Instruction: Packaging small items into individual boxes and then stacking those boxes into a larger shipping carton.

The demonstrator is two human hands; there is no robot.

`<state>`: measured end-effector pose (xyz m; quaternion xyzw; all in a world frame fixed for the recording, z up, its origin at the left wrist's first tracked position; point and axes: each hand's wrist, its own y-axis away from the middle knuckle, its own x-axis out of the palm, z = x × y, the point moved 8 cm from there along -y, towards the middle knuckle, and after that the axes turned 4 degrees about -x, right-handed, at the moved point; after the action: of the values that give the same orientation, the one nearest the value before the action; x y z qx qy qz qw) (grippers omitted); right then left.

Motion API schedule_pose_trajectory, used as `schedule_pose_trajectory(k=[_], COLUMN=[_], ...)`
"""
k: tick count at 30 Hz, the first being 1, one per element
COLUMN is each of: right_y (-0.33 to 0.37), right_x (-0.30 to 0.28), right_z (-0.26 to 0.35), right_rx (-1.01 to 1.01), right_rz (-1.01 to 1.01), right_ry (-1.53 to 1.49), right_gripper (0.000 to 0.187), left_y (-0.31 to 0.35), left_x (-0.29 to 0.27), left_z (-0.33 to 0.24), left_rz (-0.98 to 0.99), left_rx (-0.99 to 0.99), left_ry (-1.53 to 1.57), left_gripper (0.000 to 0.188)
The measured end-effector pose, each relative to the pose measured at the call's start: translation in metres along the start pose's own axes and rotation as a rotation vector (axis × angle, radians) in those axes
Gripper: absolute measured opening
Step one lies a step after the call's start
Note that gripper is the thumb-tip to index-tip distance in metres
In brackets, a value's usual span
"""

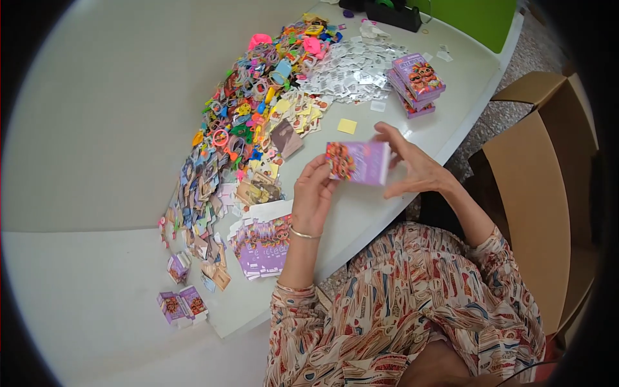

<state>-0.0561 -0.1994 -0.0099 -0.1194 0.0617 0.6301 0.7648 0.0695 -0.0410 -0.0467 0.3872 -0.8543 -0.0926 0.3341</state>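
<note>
A small purple carton (364, 165) with a colourful printed picture is held above the white table by my left hand (312, 189), whose fingers and thumb pinch its left end. Around the carton's right end, my right hand (416, 169) has its fingers and thumb spread apart, without a visible grip on it. The carton's right side is slightly blurred. On the table just beyond lies a small yellow card (347, 126). Beside my left wrist is a pile of flat purple cartons (265, 248).
A heap of colourful small trinkets (242, 109) runs along the left. Behind are many small clear-and-white packets (354, 68) and a stack of purple cartons (419, 80). Several cartons (182, 305) lie at lower left. An open cardboard box (532, 168) stands off the table's right edge.
</note>
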Motion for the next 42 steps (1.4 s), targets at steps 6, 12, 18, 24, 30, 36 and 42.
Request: schedule_pose_trajectory(k=[6,12,18,24,30,36,42], right_y=[-0.006,0.0,-0.012,-0.009,-0.01,-0.004,0.003], right_x=[0.022,0.012,0.022,0.021,0.022,0.026,0.017], right_z=[0.0,-0.021,-0.023,-0.025,-0.022,-0.009,-0.013], right_rx=[-0.18,-0.19,-0.192,-0.206,-0.15,-0.177,-0.157], right_rz=[-0.231,-0.381,-0.366,-0.423,-0.401,-0.407,-0.441], right_ry=[-0.073,0.496,0.543,0.612,0.637,0.644,0.663], right_gripper=[0.101,0.078,0.079,0.076,0.075,0.073,0.074], left_y=[-0.007,-0.014,-0.054,-0.013,0.039,0.068,0.083], left_x=[0.04,0.021,-0.026,0.007,0.06,0.1,0.114], left_z=[0.024,-0.085,-0.091,-0.131,-0.13,-0.102,-0.115], left_rz=[0.235,-0.162,-0.29,-0.493,-0.263,-0.144,-0.213], left_rx=[-0.232,1.348,1.039,1.218,0.814,1.076,1.17], left_ry=[-0.03,-1.84,-2.096,-1.976,-1.004,-1.434,-1.286], left_gripper=[0.027,0.041,0.016,0.01,0.017,0.017,0.018])
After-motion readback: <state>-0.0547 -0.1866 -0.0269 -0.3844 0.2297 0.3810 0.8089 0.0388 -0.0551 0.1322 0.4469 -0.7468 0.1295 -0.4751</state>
